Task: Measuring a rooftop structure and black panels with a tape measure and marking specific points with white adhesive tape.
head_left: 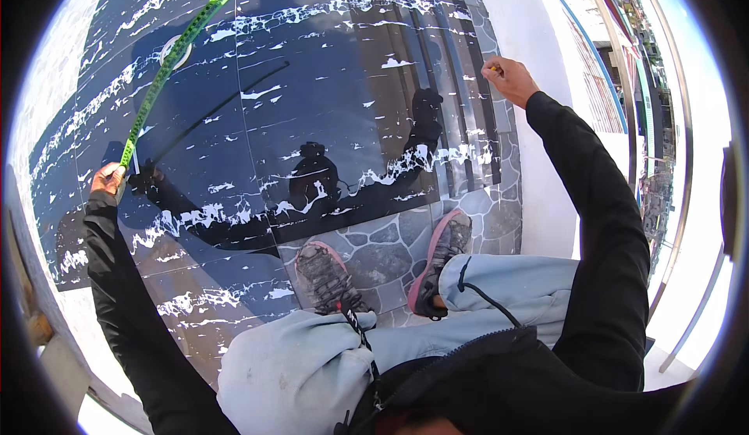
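Note:
My left hand (108,179), at the left, is closed on the end of a bright green measuring tape (184,42) with dark marks. The tape rises in a curve to the top edge of the picture. Off to the right, my right hand (511,81) is closed in a pinch. Something small and yellow (497,68) shows between its fingers, too little of it to name. Beneath both hands spread glossy dark blue tiles (312,115) with white veins, which mirror my arms and head.
Grey stone-patterned flooring (380,262) borders the tiles; my shoes (331,277) stand at that border. A white wall or ledge (544,177) runs along the right, with a railing (685,123) beyond. Partly behind the tape, a pale ring (176,53) shows on the tiles.

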The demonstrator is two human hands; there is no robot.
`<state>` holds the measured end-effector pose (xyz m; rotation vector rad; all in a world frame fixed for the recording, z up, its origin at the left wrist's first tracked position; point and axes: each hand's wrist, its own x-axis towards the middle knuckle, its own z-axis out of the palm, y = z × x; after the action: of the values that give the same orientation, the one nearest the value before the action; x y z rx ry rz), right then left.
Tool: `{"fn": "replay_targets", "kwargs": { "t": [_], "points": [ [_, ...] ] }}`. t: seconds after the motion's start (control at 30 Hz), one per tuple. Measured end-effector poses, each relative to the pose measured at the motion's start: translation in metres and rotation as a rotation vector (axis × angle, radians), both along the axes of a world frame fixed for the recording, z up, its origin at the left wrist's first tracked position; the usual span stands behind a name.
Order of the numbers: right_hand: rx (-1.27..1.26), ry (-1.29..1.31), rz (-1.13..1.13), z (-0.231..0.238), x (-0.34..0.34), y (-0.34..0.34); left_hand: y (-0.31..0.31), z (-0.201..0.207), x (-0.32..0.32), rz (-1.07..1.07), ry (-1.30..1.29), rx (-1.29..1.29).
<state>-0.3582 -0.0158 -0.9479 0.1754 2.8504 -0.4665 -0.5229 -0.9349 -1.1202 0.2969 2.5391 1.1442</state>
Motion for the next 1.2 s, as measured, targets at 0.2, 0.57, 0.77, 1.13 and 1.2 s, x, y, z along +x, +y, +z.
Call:
{"fn": "replay_targets", "kwargs": {
  "t": [0.2, 0.57, 0.77, 1.13, 1.2],
  "points": [
    [0.065, -0.037, 0.133, 0.065, 0.029, 0.008, 0.070, 0.035, 0.042, 0.151, -0.197, 0.128],
    [-0.060, 0.062, 0.537, 0.041, 0.011, -0.067, 0.234, 0.127, 0.076, 0.002, -0.262, -0.456],
    [-0.347, 0.129, 0.640, -0.012, 0.030, -0.128, 0.277, 0.067, 0.115, 0.037, 0.030, -0.813],
    [-0.486, 0.048, 0.333, -0.027, 0.069, -0.101, 0.334, 0.050, -0.047, 0.277, 0.592, -0.747],
    [-0.504, 0.036, 0.336, -0.027, 0.065, -0.111, 0.307, 0.030, -0.073, 0.226, 0.626, -0.701]
  ]
}}
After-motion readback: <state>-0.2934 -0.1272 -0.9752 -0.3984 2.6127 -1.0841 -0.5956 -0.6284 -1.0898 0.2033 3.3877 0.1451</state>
